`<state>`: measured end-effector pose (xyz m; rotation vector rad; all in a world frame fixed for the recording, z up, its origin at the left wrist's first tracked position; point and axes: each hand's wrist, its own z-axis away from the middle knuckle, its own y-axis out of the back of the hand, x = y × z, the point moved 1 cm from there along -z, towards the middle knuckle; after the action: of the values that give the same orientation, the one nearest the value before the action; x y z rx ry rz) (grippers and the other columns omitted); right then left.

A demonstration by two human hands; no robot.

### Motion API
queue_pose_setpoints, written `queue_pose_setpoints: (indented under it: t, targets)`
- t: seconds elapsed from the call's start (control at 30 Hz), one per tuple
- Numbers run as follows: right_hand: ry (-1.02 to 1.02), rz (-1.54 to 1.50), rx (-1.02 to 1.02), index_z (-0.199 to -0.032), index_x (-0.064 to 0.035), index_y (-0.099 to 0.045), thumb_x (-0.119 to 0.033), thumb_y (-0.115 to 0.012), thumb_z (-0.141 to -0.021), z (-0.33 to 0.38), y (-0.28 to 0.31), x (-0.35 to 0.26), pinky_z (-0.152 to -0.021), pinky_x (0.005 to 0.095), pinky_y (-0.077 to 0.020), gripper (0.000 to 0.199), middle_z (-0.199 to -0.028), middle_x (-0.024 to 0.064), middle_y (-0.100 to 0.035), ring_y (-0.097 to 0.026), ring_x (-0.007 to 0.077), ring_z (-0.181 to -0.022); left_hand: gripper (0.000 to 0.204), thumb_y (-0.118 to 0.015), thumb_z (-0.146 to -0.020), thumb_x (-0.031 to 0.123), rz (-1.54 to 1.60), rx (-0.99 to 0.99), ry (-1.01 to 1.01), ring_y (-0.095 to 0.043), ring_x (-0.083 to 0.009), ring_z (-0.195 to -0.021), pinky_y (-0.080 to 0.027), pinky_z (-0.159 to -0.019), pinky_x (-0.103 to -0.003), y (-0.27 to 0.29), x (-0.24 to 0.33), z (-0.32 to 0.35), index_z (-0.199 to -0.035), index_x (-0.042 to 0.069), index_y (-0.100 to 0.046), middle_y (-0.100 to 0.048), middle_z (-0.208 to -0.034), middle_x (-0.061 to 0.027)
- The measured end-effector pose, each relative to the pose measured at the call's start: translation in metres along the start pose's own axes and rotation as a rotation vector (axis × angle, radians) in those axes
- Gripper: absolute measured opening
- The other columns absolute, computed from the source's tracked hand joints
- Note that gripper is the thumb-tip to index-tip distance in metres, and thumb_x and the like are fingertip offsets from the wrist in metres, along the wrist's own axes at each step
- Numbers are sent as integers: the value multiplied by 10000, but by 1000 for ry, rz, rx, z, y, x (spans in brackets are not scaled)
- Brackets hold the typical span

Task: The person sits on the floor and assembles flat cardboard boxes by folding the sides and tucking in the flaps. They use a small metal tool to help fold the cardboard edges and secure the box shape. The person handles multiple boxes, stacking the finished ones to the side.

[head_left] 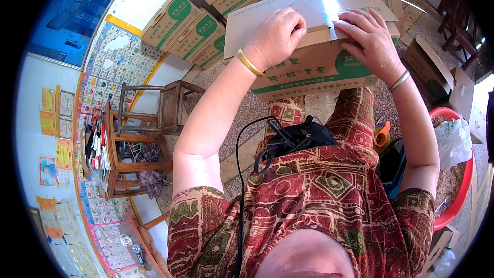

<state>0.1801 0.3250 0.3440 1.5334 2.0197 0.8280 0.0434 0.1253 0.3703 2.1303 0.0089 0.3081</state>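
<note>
**Cardboard box (pixel 303 74) in front of the person's legs**

Head view: the left hand (pixel 275 36) is curled over the box's top, thumb near the fingers; whether it pinches anything, I cannot tell. The right hand (pixel 369 44) is partly open, fingers spread against the top's near edge, not closed around anything. More boxes (pixel 191 35) stand farther left; a red tub (pixel 467 190) sits right.

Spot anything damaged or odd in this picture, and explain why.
The wall poster at upper left looks damaged: ragged white patches interrupt its printed grid, as if pieces were torn away.
</note>
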Motion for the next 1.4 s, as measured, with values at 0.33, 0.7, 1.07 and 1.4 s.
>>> queue_pose_setpoints:
  t: [0.33, 0.7, 1.07, 1.4]
  targets:
    - [29, -85, 12, -1088, -131, -645, -174, -683, -711, 18, -2, -10, -993, 428, -355, 382, -1161, 41, -583, -504, 254, -1153, 300, -599, -850, 330, -229, -257, -84, -554, -323, -789, -456, -692, -405, -2, 21, -5, -785, 43, -543, -555, -789, -127]
    - [44, -34, -137, -1193, -180, -593, -194, -712, -665, 32, 9, -27, -1059, 473, -311, 542, -1280, -3, -539, -453, 203, -1247, 174, -585, -829, 254, -191, -284, -389, -630, -266, -658, -509, -605, -370, -10, 43, -5, -740, 105, -586, -610, -658, -84]
    - [126, 53, -126, -1205, -202, -593, -211, -644, -762, 44, 11, -33, -1066, 480, -294, 446, -1280, 3, -554, -471, 197, -1239, 212, -613, -818, 204, 44, -237, -290, -550, -309, -624, -451, -577, -398, -3, 31, 8, -679, 66, -530, -512, -628, -119]
    - [20, -251, -49, -841, -99, -623, -203, -698, -737, 9, 25, -52, -809, 381, -405, 165, -918, 36, -580, -550, 234, -900, 183, -654, -777, 176, -70, -135, -446, -558, -254, -599, -466, -546, -364, 3, 43, 13, -689, 95, -516, -513, -627, -66]
